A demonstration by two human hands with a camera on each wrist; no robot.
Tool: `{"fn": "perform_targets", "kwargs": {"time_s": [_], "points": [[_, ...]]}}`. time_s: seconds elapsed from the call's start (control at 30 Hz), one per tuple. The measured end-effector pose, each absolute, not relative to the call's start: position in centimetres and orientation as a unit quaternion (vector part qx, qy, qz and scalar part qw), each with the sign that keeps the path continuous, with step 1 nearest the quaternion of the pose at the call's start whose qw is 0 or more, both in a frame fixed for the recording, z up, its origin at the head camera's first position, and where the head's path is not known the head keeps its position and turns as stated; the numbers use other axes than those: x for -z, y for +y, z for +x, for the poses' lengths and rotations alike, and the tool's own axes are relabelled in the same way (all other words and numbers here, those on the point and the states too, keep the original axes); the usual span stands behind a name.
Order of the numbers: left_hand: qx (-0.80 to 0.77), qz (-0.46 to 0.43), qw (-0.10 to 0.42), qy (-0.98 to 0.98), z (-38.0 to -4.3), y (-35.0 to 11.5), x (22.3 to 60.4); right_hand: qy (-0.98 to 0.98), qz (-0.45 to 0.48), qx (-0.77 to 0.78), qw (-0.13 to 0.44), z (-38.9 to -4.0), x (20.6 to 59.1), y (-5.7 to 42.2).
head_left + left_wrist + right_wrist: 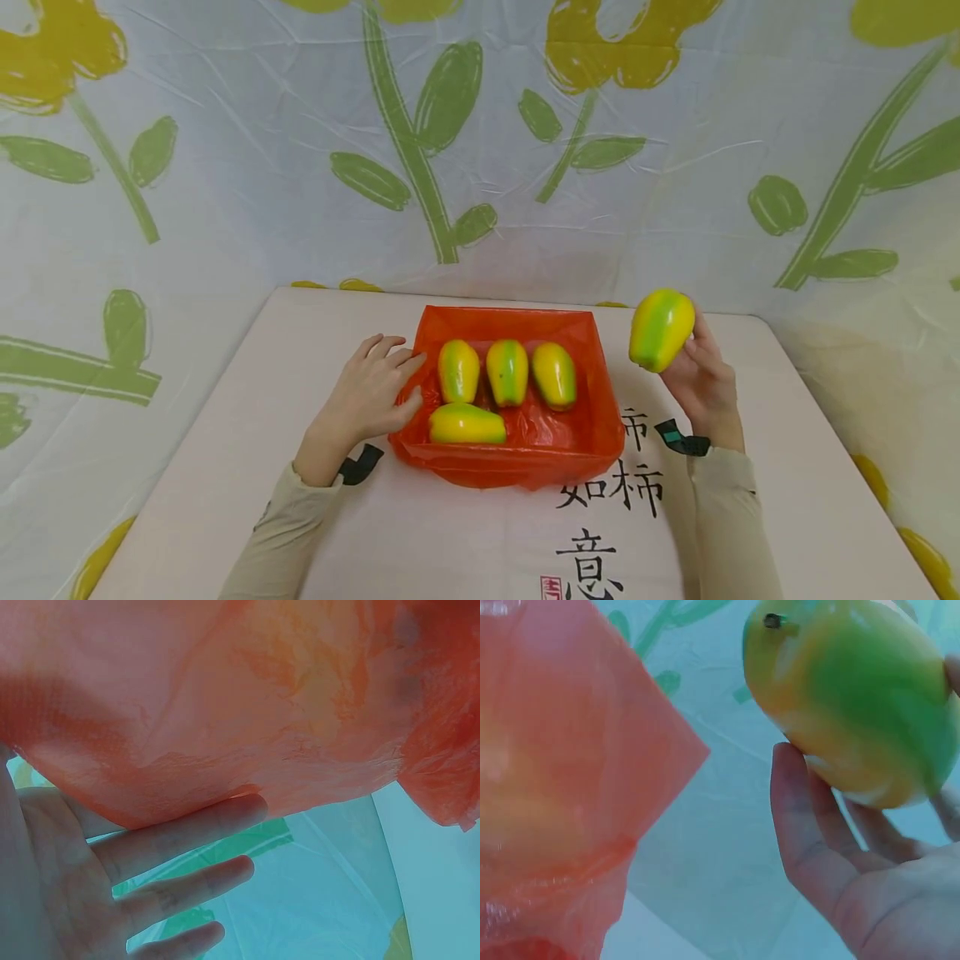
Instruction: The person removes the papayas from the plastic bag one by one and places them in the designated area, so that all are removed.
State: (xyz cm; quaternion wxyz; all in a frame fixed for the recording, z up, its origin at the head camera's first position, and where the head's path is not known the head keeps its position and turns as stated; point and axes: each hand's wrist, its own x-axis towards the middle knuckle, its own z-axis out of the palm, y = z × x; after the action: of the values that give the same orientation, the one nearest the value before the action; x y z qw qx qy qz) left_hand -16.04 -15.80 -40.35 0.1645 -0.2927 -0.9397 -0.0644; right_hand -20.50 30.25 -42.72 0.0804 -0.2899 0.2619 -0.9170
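Observation:
My right hand (703, 379) holds a yellow papaya with a green stripe (662, 330) up to the right of a red plastic-lined box (512, 462). In the right wrist view the fingers (799, 817) curl under the papaya (870, 697), its dark stem end facing up and left. At the box's left side, my left hand (372, 387) touches the wall with fingers spread. The left wrist view shows those fingers (180, 836) straight along the red plastic (225, 735). Inside the box lie several more papayas, three upright in a back row (507, 372) and one sideways in front (467, 424).
The box stands on a pale table (420, 533) with black brush-written characters (588, 554) and a red seal mark (551, 587) near the front. A flower-printed cloth (510, 167) hangs behind and at both sides. Black straps (682, 439) sit at the wrists.

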Motion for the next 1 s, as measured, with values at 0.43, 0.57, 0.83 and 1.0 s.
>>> {"fn": "perform_targets", "kwargs": {"time_s": [0.43, 0.57, 0.83, 1.0], "points": [[0.061, -0.291, 0.160, -0.941, -16.0, -15.7, 40.3, 0.380, -0.211, 0.897, 0.084, -20.9, 44.8, 31.2], [0.060, -0.290, 0.162, -0.941, -15.9, -15.7, 40.4, 0.398, -0.213, 0.888, 0.089, -21.2, 45.4, 31.3], [0.060, -0.292, 0.166, -0.940, -15.9, -15.8, 40.5, 0.425, -0.190, 0.880, 0.092, -21.3, 46.1, 31.7], [0.060, -0.293, 0.168, -0.939, -16.0, -15.8, 40.5, 0.485, -0.152, 0.858, 0.076, -21.3, 46.5, 31.7]]}}
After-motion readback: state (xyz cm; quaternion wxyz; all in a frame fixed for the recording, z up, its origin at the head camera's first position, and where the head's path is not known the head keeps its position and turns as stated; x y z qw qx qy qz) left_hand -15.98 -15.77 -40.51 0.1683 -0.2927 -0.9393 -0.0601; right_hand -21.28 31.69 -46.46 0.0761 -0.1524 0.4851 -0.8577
